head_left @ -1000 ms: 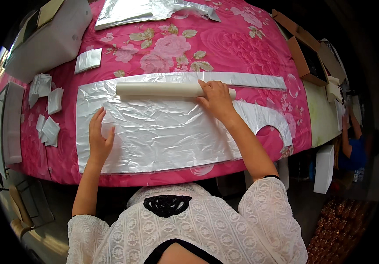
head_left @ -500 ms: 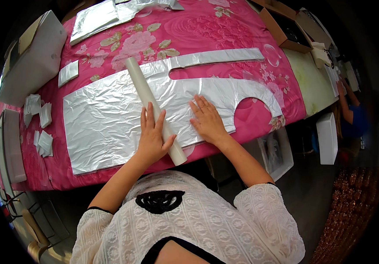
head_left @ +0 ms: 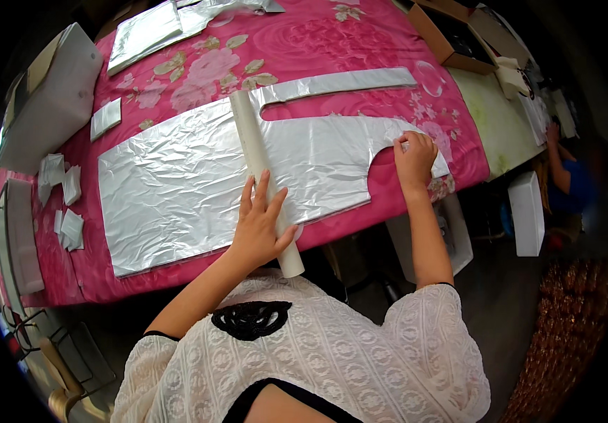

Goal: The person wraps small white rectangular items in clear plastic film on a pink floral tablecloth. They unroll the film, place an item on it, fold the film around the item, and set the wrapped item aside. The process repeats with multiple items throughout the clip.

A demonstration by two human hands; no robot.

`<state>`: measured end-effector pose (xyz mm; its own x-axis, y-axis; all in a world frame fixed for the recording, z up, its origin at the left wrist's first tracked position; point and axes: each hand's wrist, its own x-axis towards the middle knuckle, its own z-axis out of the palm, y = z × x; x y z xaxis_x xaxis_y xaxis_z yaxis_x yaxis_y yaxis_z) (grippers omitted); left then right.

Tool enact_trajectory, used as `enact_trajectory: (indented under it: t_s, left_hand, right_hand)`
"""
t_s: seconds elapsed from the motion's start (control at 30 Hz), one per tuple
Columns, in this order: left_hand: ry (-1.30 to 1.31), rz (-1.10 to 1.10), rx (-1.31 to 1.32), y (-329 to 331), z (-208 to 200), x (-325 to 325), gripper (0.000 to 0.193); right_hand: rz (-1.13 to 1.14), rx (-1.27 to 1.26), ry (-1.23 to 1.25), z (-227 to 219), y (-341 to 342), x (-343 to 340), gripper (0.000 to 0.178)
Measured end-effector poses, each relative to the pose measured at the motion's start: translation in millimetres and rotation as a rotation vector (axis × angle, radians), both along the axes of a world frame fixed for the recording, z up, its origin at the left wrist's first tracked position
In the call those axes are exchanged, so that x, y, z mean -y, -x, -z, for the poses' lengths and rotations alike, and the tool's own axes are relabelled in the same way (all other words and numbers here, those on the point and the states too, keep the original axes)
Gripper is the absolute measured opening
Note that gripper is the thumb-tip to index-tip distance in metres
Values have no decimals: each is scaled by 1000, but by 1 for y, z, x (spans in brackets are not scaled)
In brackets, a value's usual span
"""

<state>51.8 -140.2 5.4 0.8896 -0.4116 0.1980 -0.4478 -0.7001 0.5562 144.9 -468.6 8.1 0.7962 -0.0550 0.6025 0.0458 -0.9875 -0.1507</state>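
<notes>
A crinkled silver plastic sheet (head_left: 170, 187), cut with a long strap and a round notch like an apron, lies flat on the pink cloth. Across its middle rests a pale cylindrical tube (head_left: 249, 134), its near end jutting over the table edge. My left hand (head_left: 258, 222) lies on this tube with its fingers spread, not wrapped round it. By the round notch at the sheet's right end, my right hand (head_left: 415, 161) has its fingers curled and pinched on the silver edge. The fingertips partly hide the film there.
Folded silver packets (head_left: 61, 176) sit at the left, near a white foam box (head_left: 53, 106). More silver sheets (head_left: 145, 35) are stacked at the far side. An open cardboard box (head_left: 452, 39) stands far right. A person in blue (head_left: 575, 187) is beyond the table's right side.
My right hand has gone from lying flat on the sheet to pinching its edge by the notch, farther right. The tube and my left hand have shifted right along the sheet.
</notes>
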Motion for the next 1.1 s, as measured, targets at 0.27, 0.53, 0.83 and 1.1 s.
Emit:
enact_trajectory:
  t_s: [0.27,0.53,0.83,1.1]
  left_hand:
    - [1216,-236,-1223,-20,-19,-28,31]
    - [678,-515,-1002,-20,-11,-240,12]
    - [-427,-523,25,-24,-38,-278,21]
    - [90,-69,126,-40,5,-72,48]
  right_hand:
    - [-926,-383,-483,-42,94,-201,26]
    - [-614,-553,-367,-50,131,-189,38]
    - [-371,-1208,-473,-24,134,-182,48]
    - [-354,-1225,-616,-28,137,-176,46]
